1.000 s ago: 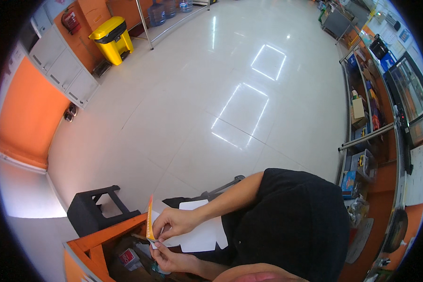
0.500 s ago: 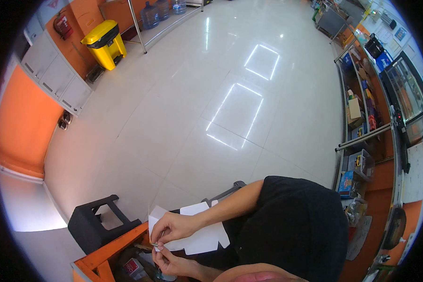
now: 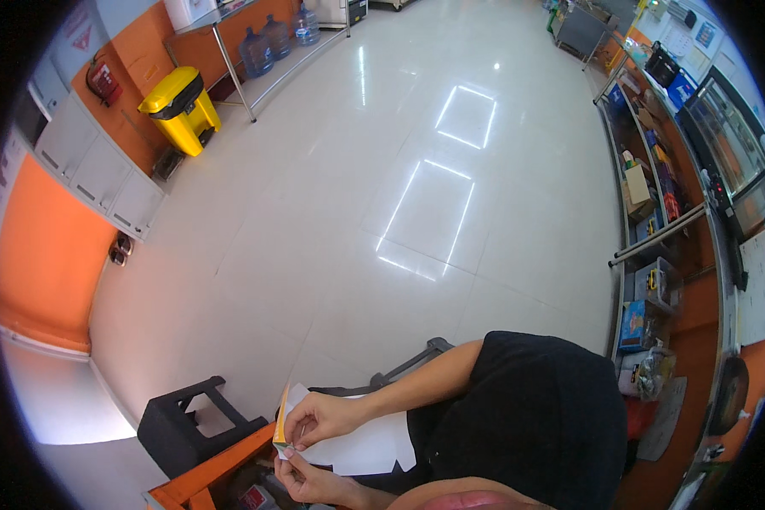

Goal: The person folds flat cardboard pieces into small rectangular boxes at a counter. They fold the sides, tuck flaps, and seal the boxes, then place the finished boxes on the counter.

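No clearly legible lettering or numbers.

white sheet (image 3: 367, 444): smooth matt card | floor (image 3: 314, 229): glossy | shirt (image 3: 527, 416): matt cloth

Rectangular light reflections (image 3: 398, 206) gleam on the pale tiled floor (image 3: 314, 255). Grey lockers (image 3: 98, 170) adjoin an orange wall (image 3: 47, 246); shelves (image 3: 658, 235) line the right.

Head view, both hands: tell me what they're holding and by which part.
A white cardboard sheet, held at its left end: the right hand has its fingers beside the yellow-orange flap, and the left hand grips the near corner there.
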`<state>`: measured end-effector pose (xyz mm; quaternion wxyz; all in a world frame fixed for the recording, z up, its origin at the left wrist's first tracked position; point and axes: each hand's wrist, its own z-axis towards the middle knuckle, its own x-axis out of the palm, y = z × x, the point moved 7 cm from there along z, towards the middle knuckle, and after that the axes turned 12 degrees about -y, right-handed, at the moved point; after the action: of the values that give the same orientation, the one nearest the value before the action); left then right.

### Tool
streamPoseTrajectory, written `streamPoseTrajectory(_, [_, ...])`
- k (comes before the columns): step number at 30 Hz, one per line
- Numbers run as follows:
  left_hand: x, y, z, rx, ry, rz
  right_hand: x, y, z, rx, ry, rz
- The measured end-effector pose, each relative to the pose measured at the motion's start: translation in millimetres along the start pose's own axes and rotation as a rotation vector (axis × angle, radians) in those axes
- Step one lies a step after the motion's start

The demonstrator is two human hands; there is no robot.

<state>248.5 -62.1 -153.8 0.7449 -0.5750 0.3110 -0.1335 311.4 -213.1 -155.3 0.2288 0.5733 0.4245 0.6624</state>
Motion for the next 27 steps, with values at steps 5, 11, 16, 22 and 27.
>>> streamPoseTrajectory(5, [2.4, -29.6, -16.2, 0.078, -0.002, 0.04, -4.7, 4.5, -3.4, -0.179, 0.012, -0.208])
streamPoseTrajectory(11, [-17.8, -13.4, -15.9, 0.003, -0.061, -0.028, 11.6, -7.6, -8.6, -0.176, 0.018, -0.166])
streamPoseTrajectory(16, [-20.7, -15.8, -18.4, -0.051, -0.115, -0.013, 16.2, -2.3, -13.6, -0.201, 0.028, -0.231])
streamPoseTrajectory(22, [-25.3, -17.7, -25.3, 0.053, -0.119, 0.064, 17.3, -2.5, -16.7, -0.12, 0.004, -0.174])
streamPoseTrajectory(27, [-26.3, -4.2, -14.7, 0.072, -0.1, 0.066, 20.5, -0.5, -16.4, -0.139, 0.054, -0.213])
